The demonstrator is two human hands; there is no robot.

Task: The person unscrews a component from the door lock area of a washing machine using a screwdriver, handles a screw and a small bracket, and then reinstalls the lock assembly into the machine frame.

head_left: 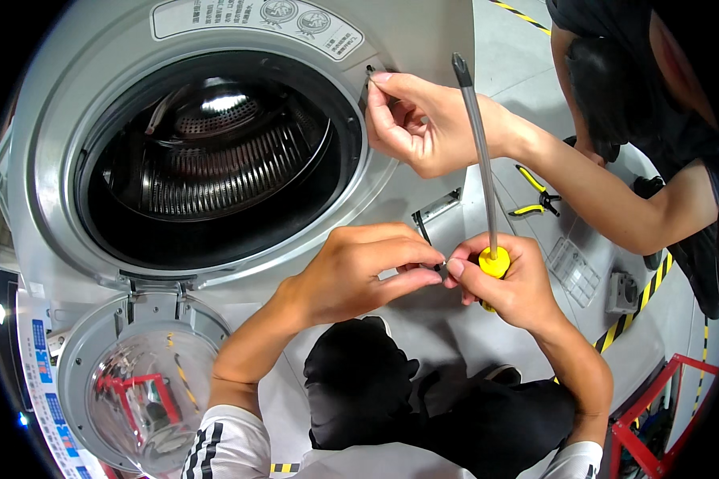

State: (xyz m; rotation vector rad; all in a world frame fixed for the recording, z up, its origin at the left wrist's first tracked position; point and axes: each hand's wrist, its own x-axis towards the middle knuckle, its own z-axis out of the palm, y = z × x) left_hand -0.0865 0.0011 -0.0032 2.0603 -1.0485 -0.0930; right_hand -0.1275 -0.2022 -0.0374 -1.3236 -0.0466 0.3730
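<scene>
In front of the silver washing machine (pixel 49 172), my right hand (pixel 519 283) is closed round the yellow handle of a long screwdriver (pixel 481 144). Its dark cross tip points up and away from me. My left hand (pixel 351 271) is closed in a pinch, its fingertips almost meeting my right thumb and forefinger. Between them shows a tiny dark, shiny piece, too small to name. Another person's hand (pixel 431 124) reaches in from the right and pinches at a small slot beside the round door opening (pixel 359 136). What those fingers hold is hidden.
The round glass door (pixel 148 391) hangs open at lower left. On the floor to the right lie yellow-black pliers (pixel 538 194), a clear compartment box (pixel 575 271) and a grey block-shaped part (pixel 621 293). A red metal frame (pixel 667 407) stands at lower right.
</scene>
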